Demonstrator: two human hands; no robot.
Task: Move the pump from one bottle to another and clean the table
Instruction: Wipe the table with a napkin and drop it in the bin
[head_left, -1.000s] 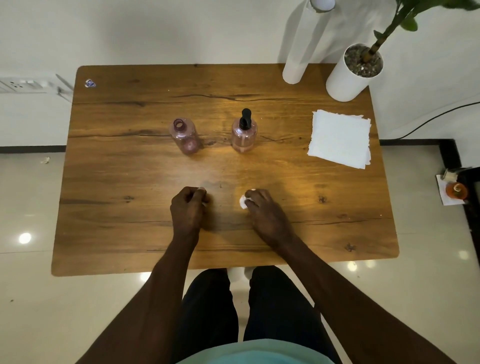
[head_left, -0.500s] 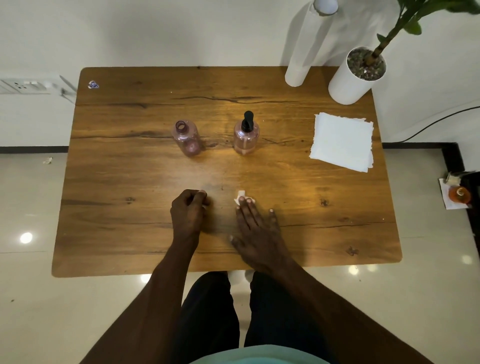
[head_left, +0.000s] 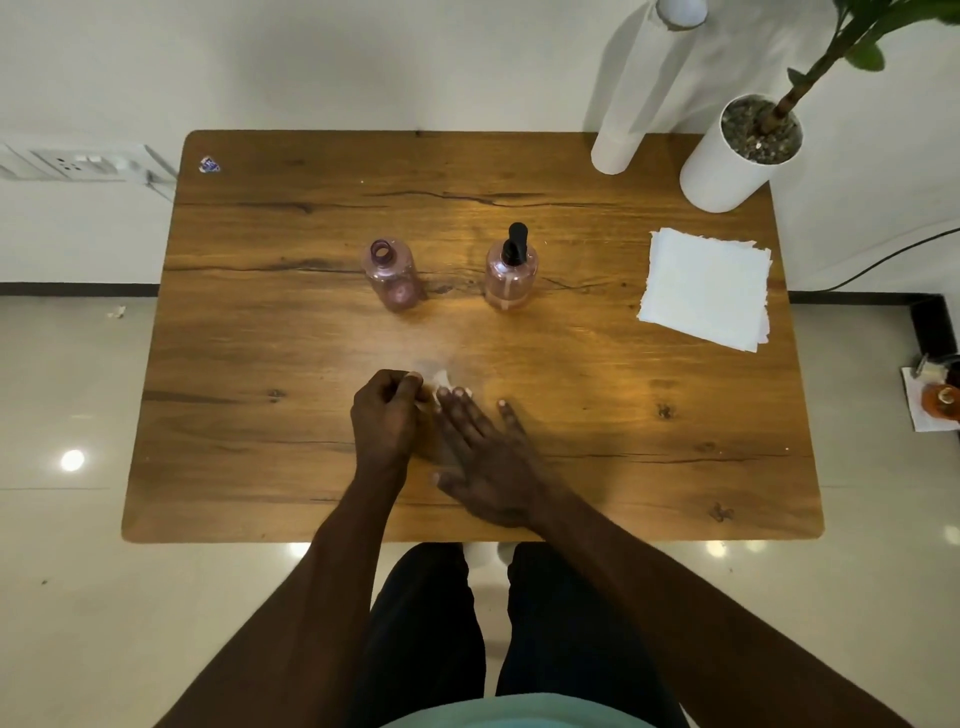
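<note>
Pressing flat: right hand (head_left: 485, 457), fingers spread, tips on a small white tissue scrap (head_left: 441, 381) at frame centre, nothing gripped. Left hand (head_left: 387, 415) just beside it, curled into a loose fist on the table (head_left: 260, 467); can't tell whether it holds anything. Two pink bottles upright, above centre: left bottle (head_left: 392, 275) with open neck, right bottle (head_left: 510, 275) carrying the black pump (head_left: 515, 243), long axis vertical, spout direction unclear. One napkin stack (head_left: 706, 288) near right edge. One plant pot (head_left: 737, 150) and one white cylinder (head_left: 631, 98) at upper right. Left side and lower right of tabletop are bare.
</note>
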